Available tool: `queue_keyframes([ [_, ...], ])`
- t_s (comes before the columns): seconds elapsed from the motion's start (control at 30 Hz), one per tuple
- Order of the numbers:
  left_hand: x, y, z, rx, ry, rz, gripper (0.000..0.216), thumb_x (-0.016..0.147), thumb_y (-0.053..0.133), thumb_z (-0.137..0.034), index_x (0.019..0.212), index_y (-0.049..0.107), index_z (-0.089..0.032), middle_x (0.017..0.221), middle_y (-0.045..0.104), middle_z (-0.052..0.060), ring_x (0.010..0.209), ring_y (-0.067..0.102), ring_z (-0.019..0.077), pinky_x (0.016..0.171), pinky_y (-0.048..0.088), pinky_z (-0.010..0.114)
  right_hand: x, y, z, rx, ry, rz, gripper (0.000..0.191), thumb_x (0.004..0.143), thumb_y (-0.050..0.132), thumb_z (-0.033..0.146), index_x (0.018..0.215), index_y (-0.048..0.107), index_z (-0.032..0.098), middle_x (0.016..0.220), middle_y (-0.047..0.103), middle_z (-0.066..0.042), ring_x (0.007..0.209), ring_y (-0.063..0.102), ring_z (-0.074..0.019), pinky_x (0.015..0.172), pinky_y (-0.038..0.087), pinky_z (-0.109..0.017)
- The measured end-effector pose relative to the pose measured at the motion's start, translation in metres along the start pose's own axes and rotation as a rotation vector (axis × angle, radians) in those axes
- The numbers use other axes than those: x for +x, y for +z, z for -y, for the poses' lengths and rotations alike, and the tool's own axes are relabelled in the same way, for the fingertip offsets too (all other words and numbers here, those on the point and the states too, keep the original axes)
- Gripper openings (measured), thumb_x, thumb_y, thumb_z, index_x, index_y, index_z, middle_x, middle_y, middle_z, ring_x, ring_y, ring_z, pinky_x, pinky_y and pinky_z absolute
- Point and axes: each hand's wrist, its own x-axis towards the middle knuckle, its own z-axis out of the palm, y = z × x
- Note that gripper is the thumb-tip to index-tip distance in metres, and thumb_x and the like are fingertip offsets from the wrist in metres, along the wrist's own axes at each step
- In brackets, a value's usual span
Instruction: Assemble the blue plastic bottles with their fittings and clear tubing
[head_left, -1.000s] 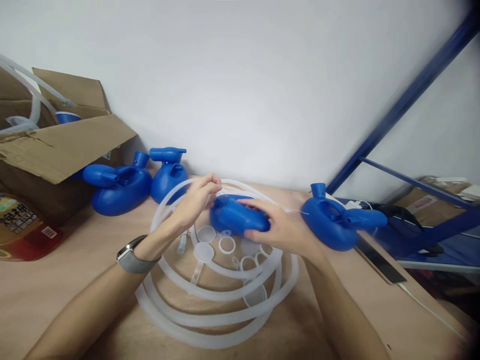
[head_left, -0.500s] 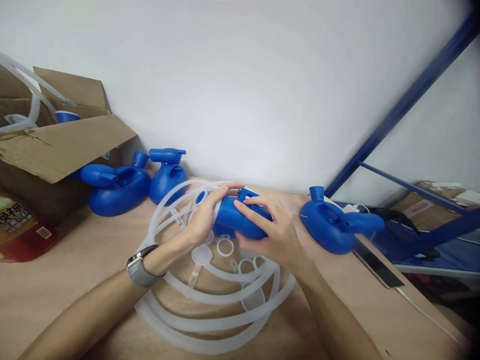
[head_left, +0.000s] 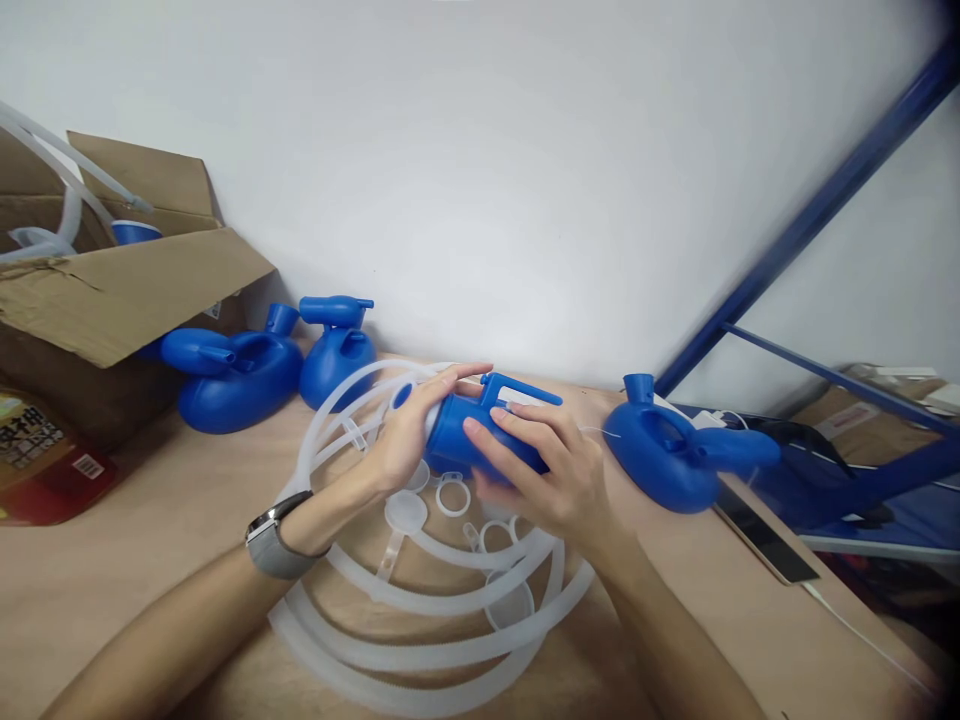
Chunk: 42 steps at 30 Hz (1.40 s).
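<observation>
Both my hands hold a blue plastic vessel (head_left: 480,430) with a handle on top, lifted a little over the wooden table (head_left: 112,560). My left hand (head_left: 416,425), a watch on its wrist, is cupped round the vessel's left end, where a white cap shows. My right hand (head_left: 544,470) wraps round the body from the right, fingers curled over it. Under them lies a coiled translucent white hose (head_left: 420,640), with several white rings and caps (head_left: 452,495) inside the coil.
Two more blue vessels (head_left: 232,370) lie at the back left beside an open cardboard box (head_left: 97,290). Another blue vessel (head_left: 675,455) lies to the right, near a phone (head_left: 765,540) with its cable. A blue metal frame (head_left: 817,200) rises at the right.
The blue vessel has been lifted and turned so its handle faces up. My left hand moved from the hose onto the vessel's left end; my right hand shifted its grip.
</observation>
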Motion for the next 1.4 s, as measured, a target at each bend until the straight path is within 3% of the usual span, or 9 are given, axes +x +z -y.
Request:
queue_keyframes([
  [0.17, -0.006, 0.004, -0.001, 0.064, 0.074, -0.022, 0.045, 0.104, 0.052, -0.046, 0.133, 0.076, -0.022, 0.128, 0.076, 0.007, 0.131, 0.063, 0.0301, 0.12, 0.042, 0.04, -0.001, 0.0, -0.002, -0.046, -0.067, 0.037, 0.05, 0.101, 0.071, 0.036, 0.151, 0.063, 0.034, 0.122, 0.076, -0.008, 0.116, 0.07, -0.0279, 0.096, 0.065, -0.043],
  [0.3, -0.004, 0.007, 0.002, 0.024, 0.087, -0.05, 0.041, 0.103, 0.052, -0.045, 0.125, 0.078, -0.021, 0.125, 0.077, 0.006, 0.129, 0.064, 0.029, 0.119, 0.042, 0.039, -0.002, 0.0, -0.003, -0.089, -0.115, -0.016, 0.046, 0.1, 0.074, 0.03, 0.145, 0.068, 0.025, 0.121, 0.079, -0.008, 0.115, 0.072, -0.0275, 0.098, 0.065, -0.042],
  [0.43, 0.0, 0.011, 0.002, -0.162, -0.101, -0.114, 0.034, 0.093, 0.064, -0.045, 0.108, 0.08, -0.019, 0.108, 0.08, 0.006, 0.111, 0.071, 0.0285, 0.101, 0.053, 0.036, 0.0, -0.006, -0.005, -0.03, -0.186, -0.002, 0.041, 0.102, 0.069, 0.024, 0.142, 0.069, 0.033, 0.127, 0.08, -0.002, 0.121, 0.073, -0.0261, 0.106, 0.064, -0.043],
  [0.53, 0.001, 0.012, -0.001, -0.201, -0.174, -0.135, 0.035, 0.087, 0.069, -0.046, 0.105, 0.08, -0.019, 0.102, 0.08, 0.006, 0.105, 0.072, 0.0285, 0.095, 0.055, 0.035, 0.002, -0.01, -0.008, -0.064, -0.217, -0.021, 0.036, 0.103, 0.067, 0.021, 0.137, 0.072, 0.03, 0.127, 0.08, -0.002, 0.121, 0.073, -0.0251, 0.108, 0.064, -0.042],
  [0.73, 0.0, 0.007, 0.0, -0.1, 0.012, -0.144, 0.029, 0.092, 0.066, -0.043, 0.102, 0.081, -0.021, 0.115, 0.079, 0.005, 0.125, 0.066, 0.0287, 0.113, 0.045, 0.035, 0.006, -0.014, -0.012, -0.017, -0.176, 0.064, 0.049, 0.101, 0.069, 0.014, 0.145, 0.066, 0.033, 0.135, 0.077, -0.002, 0.129, 0.071, -0.026, 0.111, 0.064, -0.046],
  [0.9, 0.001, 0.007, 0.001, -0.132, -0.032, -0.175, 0.031, 0.091, 0.067, -0.046, 0.1, 0.082, -0.021, 0.102, 0.081, 0.003, 0.116, 0.07, 0.0285, 0.108, 0.049, 0.035, 0.009, -0.014, -0.009, -0.046, -0.201, 0.03, 0.039, 0.098, 0.075, 0.018, 0.137, 0.072, 0.027, 0.132, 0.079, -0.005, 0.135, 0.068, -0.0327, 0.106, 0.067, -0.05],
  [1.2, 0.002, 0.012, 0.001, -0.213, -0.081, -0.199, 0.031, 0.083, 0.071, -0.043, 0.098, 0.081, -0.017, 0.099, 0.08, 0.006, 0.113, 0.07, 0.0284, 0.103, 0.051, 0.035, 0.001, -0.011, -0.015, 0.1, -0.145, 0.035, 0.05, 0.096, 0.078, 0.022, 0.144, 0.068, 0.028, 0.135, 0.078, -0.007, 0.136, 0.068, -0.0312, 0.11, 0.065, -0.053],
  [1.4, 0.003, 0.013, 0.004, -0.223, -0.099, -0.214, 0.032, 0.08, 0.071, -0.042, 0.097, 0.08, -0.017, 0.096, 0.08, 0.006, 0.107, 0.071, 0.0284, 0.098, 0.054, 0.036, 0.004, -0.009, -0.016, 0.11, -0.146, 0.033, 0.044, 0.097, 0.075, 0.024, 0.141, 0.069, 0.025, 0.132, 0.079, -0.008, 0.131, 0.072, -0.03, 0.105, 0.067, -0.049],
])
